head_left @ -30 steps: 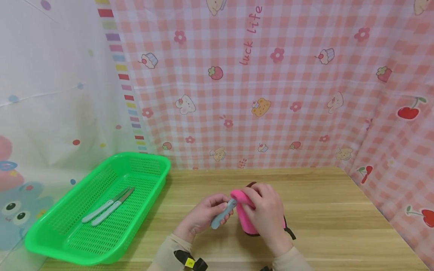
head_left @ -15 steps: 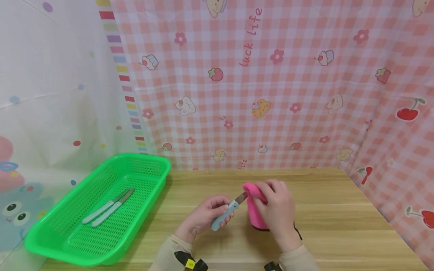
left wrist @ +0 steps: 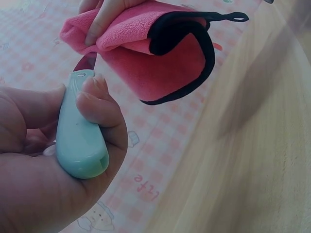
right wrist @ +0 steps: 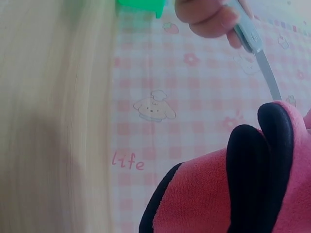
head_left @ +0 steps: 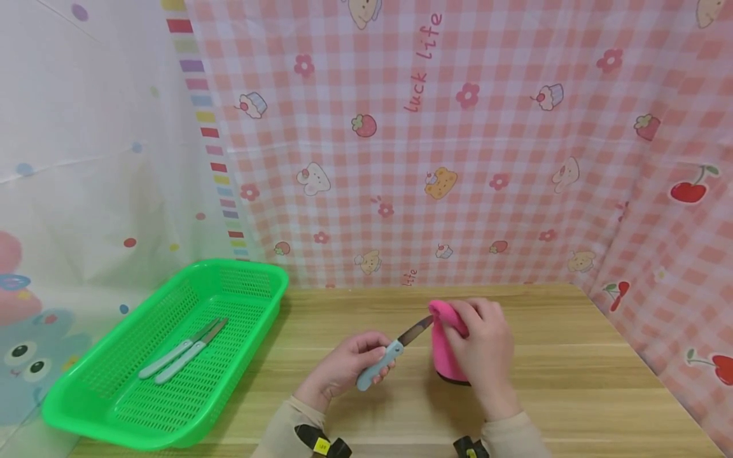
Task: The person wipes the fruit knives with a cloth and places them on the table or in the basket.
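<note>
My left hand [head_left: 354, 361] grips the pale blue-green handle of a knife [head_left: 380, 366], its blade pointing up and to the right. In my right hand [head_left: 483, 343] is a folded pink cloth [head_left: 445, 353] with black edging, pinched around the blade near the tip. Most of the blade shows bare in the head view; the tip is hidden at the cloth's fold. The left wrist view shows the cloth [left wrist: 155, 58] with its black hanging loop just beyond the knife handle [left wrist: 80, 131]. Both hands are above the table.
A green plastic basket [head_left: 240, 356] stands at the left of the wooden table [head_left: 572, 369]. Two knives [head_left: 191, 350] with pale handles lie in it, side by side. Patterned curtains [head_left: 401, 159] hang behind the table and along its sides.
The right hand and cloth have slid up and to the right along the blade, from beside the handle to near the tip, baring the blade. The left hand has barely moved.
</note>
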{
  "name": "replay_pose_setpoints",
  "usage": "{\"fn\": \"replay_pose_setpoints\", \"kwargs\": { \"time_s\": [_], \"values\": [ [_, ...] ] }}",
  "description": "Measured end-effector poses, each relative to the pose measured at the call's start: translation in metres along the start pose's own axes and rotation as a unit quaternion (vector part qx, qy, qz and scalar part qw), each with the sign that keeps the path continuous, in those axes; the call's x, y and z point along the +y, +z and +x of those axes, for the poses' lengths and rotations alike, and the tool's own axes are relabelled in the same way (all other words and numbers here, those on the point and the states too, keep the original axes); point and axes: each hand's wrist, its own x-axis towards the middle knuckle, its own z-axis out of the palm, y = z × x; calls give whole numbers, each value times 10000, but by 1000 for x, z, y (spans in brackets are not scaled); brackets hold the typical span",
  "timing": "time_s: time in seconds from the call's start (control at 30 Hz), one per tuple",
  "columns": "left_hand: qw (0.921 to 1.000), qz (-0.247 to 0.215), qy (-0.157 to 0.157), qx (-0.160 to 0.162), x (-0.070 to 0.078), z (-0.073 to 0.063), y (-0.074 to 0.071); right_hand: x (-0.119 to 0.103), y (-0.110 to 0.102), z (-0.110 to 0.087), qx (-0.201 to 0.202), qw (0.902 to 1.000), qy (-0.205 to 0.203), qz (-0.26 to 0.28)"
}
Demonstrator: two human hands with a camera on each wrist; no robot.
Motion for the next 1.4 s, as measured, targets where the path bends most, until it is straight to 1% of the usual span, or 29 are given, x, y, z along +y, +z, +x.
{"fn": "replay_pose_setpoints", "kwargs": {
  "time_s": [0.07, 0.23, 0.4, 0.5, 0.63, 0.73, 0.8, 0.9, 0.97, 1.03, 1.07, 1.1, 1.13, 1.2, 1.3, 1.37, 1.4],
  "values": [
    [10000, -29, -23, 3, 0, 0, -1, 3, -1, 0, 39, 10000, 42, -24],
    [9996, -249, -122, 15, 0, -1, -4, 7, -5, 0, -124, 9994, 323, -95],
    [9990, -384, -202, 47, -1, -2, -9, 8, -7, 3, -50, 9994, 318, -124],
    [9990, -436, -131, 31, -2, -2, -11, 8, -9, 4, -7, 9994, 329, -107],
    [9985, -547, 50, -47, -2, -3, -13, 7, -10, 4, 12, 9993, 340, -132],
    [9982, -592, 63, -26, -1, -3, -14, 7, -10, 4, 9, 9993, 347, -168],
    [9985, -540, 8, 89, 0, -3, -14, 7, -10, 4, -4, 9992, 361, -177],
    [9986, -291, -122, 426, 5, -5, -13, 7, -10, 4, -58, 9990, 407, -158],
    [9973, 94, -136, 715, 8, -6, -11, 7, -10, 4, -98, 9988, 453, -129],
    [9933, 595, -91, 982, 13, -7, -9, 7, -10, 4, -128, 9988, 465, -117],
    [9895, 927, -36, 1112, 15, -7, -9, 7, -10, 4, -138, 9987, 473, -113],
    [9839, 1283, 29, 1244, 17, -8, -8, 7, -10, 4, -131, 9988, 464, -116],
    [9765, 1651, 100, 1384, 18, -8, -7, 6, -10, 4, -137, 9988, 453, -117],
    [9583, 2337, 284, 1617, 22, -10, -5, 6, -10, 4, -139, 9989, 425, -116],
    [9228, 3266, 616, 1948, 27, -12, -1, 6, -10, 3, -141, 9990, 421, -87],
    [8982, 3750, 864, 2125, 30, -13, 2, 6, -10, 3, -142, 9989, 444, -47],
    [8847, 3982, 989, 2214, 32, -13, 3, 6, -10, 3, -143, 9988, 460, -29]
  ]
}}
